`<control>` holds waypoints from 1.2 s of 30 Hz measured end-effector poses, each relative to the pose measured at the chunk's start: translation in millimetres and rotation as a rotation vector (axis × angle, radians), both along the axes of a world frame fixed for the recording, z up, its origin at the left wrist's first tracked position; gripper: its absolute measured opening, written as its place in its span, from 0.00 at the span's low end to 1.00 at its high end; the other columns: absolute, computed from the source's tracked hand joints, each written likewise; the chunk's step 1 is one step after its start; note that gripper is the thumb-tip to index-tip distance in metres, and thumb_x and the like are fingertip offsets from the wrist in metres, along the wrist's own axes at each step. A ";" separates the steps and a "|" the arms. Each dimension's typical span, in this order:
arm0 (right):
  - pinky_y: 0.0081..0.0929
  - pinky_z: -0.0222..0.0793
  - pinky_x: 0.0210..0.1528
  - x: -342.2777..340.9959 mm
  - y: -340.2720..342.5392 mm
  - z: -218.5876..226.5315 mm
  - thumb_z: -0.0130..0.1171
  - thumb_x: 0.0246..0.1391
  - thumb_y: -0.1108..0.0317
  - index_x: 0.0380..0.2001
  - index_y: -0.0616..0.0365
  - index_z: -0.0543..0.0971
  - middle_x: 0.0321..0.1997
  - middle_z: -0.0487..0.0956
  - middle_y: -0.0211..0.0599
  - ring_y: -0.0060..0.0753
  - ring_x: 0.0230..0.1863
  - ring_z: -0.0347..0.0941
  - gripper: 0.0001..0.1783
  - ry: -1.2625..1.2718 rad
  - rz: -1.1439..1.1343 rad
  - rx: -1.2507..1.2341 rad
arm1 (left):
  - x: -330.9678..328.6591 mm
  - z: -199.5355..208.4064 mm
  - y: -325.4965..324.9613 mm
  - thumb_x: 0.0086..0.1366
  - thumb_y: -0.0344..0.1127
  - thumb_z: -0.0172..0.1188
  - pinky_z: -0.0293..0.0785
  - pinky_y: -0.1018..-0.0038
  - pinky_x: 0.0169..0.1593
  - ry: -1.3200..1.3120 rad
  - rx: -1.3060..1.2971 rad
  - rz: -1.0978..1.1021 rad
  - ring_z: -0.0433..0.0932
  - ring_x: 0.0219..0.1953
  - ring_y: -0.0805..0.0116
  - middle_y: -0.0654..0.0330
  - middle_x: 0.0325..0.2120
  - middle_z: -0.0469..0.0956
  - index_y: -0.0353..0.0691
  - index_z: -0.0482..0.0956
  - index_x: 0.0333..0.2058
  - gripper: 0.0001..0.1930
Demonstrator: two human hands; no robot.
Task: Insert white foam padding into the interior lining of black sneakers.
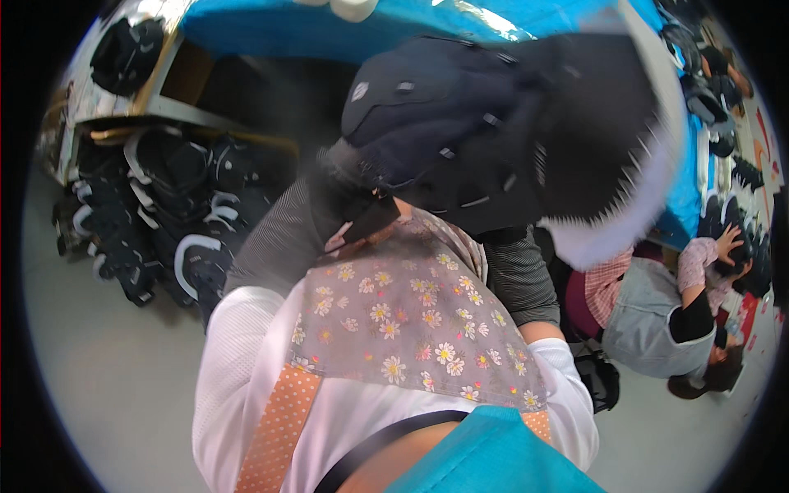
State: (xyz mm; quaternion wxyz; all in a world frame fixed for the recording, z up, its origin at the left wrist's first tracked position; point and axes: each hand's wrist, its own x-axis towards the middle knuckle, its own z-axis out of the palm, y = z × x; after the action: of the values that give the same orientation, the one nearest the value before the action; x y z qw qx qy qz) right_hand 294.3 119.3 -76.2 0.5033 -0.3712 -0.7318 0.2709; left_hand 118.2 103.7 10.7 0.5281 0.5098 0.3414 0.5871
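While the dark bag point(468, 131) hangs at a tilt in front of my chest, both my arms reach up to it; my left striped sleeve point(283, 218) comes to its lower left side, and my right striped sleeve point(526, 283) passes up beneath it; my left hand and right hand are hidden by the bag, so I cannot tell whether either is spread, pressed together or pinching the cloth.

Pale fabric point(596, 234) hangs out along the bag's right edge, where a row of short white marks shows, blurred; small pale tabs dot the bag's front; just below it lies my flowered apron point(411, 320).

Beyond the bag stretches a blue-covered tabletop point(279, 31); to the bag's left, under that tabletop's end, dark pieces with white edging point(168, 205) are heaped close together, and above them sits another dark bundle point(127, 53); well to the bag's right, a co-worker point(657, 316) in a checked top bends over more dark things point(727, 218), with the co-worker's hands point(727, 244) on them; grey floor point(107, 361) shows below the bag, to its left.
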 end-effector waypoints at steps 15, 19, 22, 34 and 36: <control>0.32 0.68 0.25 -43.1 -17.6 82.3 0.67 0.45 0.55 0.32 0.55 0.73 0.21 0.74 0.41 0.45 0.24 0.74 0.19 -0.057 0.001 0.108 | 3.1 -15.2 -21.7 0.61 0.34 0.58 0.73 0.69 0.48 -0.040 0.054 0.328 0.77 0.44 0.62 0.54 0.43 0.77 0.34 0.73 0.49 0.18; 0.34 0.66 0.23 -39.2 -23.1 84.0 0.62 0.52 0.56 0.25 0.58 0.74 0.18 0.72 0.45 0.48 0.21 0.72 0.16 0.121 0.027 -0.098 | -0.6 -22.1 -30.1 0.62 0.34 0.58 0.72 0.69 0.49 -0.007 0.069 0.411 0.76 0.45 0.63 0.54 0.44 0.77 0.34 0.72 0.49 0.18; 0.34 0.65 0.22 -47.9 -29.9 95.9 0.60 0.54 0.57 0.24 0.59 0.74 0.18 0.72 0.45 0.50 0.21 0.71 0.16 0.141 -0.006 -0.026 | -14.1 -18.5 -49.3 0.62 0.34 0.58 0.72 0.70 0.49 0.036 0.094 0.476 0.76 0.45 0.63 0.54 0.44 0.77 0.34 0.72 0.49 0.18; 0.33 0.65 0.23 -46.3 -33.8 95.1 0.64 0.50 0.58 0.26 0.57 0.74 0.19 0.72 0.43 0.49 0.22 0.70 0.15 -0.018 0.103 0.099 | -46.8 -11.4 -53.0 0.66 0.56 0.52 0.71 0.70 0.51 0.103 -0.323 0.612 0.73 0.49 0.65 0.56 0.47 0.73 0.35 0.65 0.56 0.31; 0.35 0.66 0.24 -49.9 -26.6 91.0 0.64 0.48 0.53 0.26 0.55 0.74 0.18 0.72 0.41 0.47 0.23 0.72 0.17 -0.023 0.044 0.067 | -47.6 -20.9 -47.5 0.66 0.57 0.51 0.71 0.70 0.50 0.126 -0.342 0.584 0.73 0.49 0.65 0.56 0.47 0.73 0.35 0.65 0.56 0.32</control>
State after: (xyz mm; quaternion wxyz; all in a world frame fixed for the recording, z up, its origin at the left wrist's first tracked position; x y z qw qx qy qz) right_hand 244.3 92.7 14.8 0.5007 -0.3410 -0.7543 0.2529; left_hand 70.7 56.1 -10.2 0.3932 0.3298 0.5983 0.6153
